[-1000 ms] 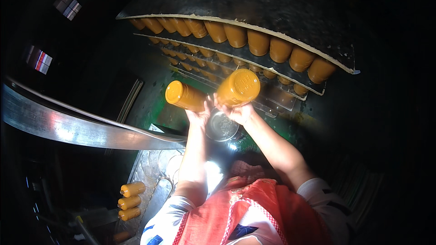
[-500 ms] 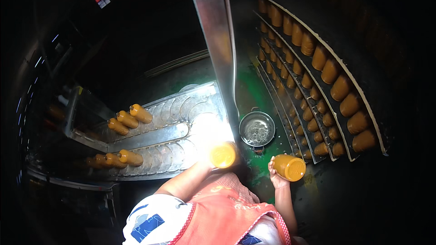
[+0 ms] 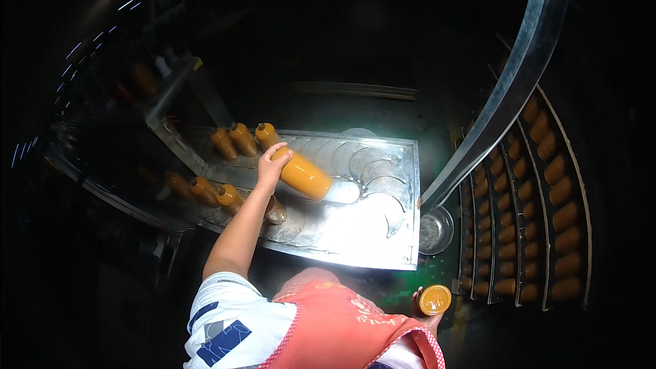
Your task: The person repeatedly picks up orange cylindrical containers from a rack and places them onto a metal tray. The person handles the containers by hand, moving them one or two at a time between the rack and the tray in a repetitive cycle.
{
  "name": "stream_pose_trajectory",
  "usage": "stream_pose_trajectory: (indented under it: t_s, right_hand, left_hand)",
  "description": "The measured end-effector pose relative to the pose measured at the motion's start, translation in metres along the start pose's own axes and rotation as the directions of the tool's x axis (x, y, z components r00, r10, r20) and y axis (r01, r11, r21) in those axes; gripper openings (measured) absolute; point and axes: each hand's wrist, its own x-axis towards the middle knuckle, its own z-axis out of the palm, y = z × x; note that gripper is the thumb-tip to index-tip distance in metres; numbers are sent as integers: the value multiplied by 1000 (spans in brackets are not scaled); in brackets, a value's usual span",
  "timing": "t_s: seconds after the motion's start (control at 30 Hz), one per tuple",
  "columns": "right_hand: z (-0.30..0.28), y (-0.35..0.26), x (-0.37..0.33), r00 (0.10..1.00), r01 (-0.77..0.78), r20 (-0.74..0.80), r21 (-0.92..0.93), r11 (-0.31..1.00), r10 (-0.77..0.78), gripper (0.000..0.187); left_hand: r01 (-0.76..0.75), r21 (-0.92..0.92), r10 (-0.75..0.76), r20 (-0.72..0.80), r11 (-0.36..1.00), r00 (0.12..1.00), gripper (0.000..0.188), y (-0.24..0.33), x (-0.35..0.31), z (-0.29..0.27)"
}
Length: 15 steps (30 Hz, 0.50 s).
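My left hand (image 3: 272,167) reaches over a metal slat conveyor (image 3: 411,198) and is closed round the narrow end of an amber bottle (image 3: 305,176). This bottle lies tilted above the conveyor's middle strip, its wide base toward the right. Low at the right, my right hand (image 3: 432,321) grips another amber bottle (image 3: 435,299), its round embossed base facing up. A darker brown bottle (image 3: 275,212) sits on the near lane beside my left forearm, partly hidden by it. Several amber bottles stand on the far lane (image 3: 266,134) and the near lane (image 3: 229,198).
A metal post (image 3: 519,75) rises at the conveyor's right end. Behind it a metal pan (image 3: 437,232) is on the green-stained floor. At the right stands a shelf rack (image 3: 586,260) with many amber bottles in rows. A metal frame (image 3: 181,143) spans the conveyor's left part.
The view has swung left. My left hand has carried its bottle left and outward over the conveyor. My right hand, still holding its bottle, is now lower in view.
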Motion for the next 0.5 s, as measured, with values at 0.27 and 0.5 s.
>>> stream_pose_trajectory:
  t_s: [0.27,0.5]
  right_hand:
    - [264,114,51,870,480,364,-474,738,-333,54]
    - [445,304,154,408,867,906,-423,-264,-110,40]
  left_hand:
    - [-262,608,289,56,749,956,50,-92,156,9]
    - [-291,606,208,205,740,956,47,-147,198,-16]
